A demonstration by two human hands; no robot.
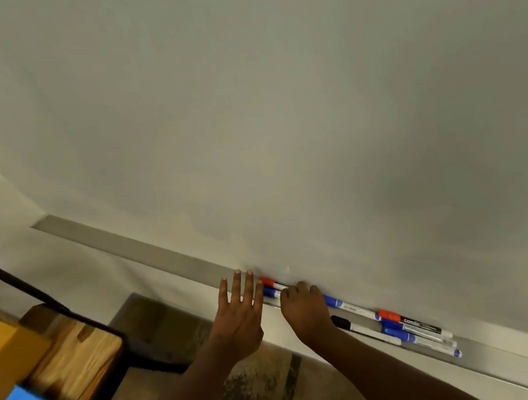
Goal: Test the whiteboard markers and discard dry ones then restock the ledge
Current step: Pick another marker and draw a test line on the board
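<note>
Whiteboard ledge (146, 248) carries red-, blue-, black-capped markers (408, 325); left hand (238, 313) splayed flat, right hand (304, 306) curled round some.

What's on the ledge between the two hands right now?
Head view: two capped marker ends lie on the ledge between the left hand and right hand, a red-capped marker and a blue-capped marker, both running under the right hand.
</note>
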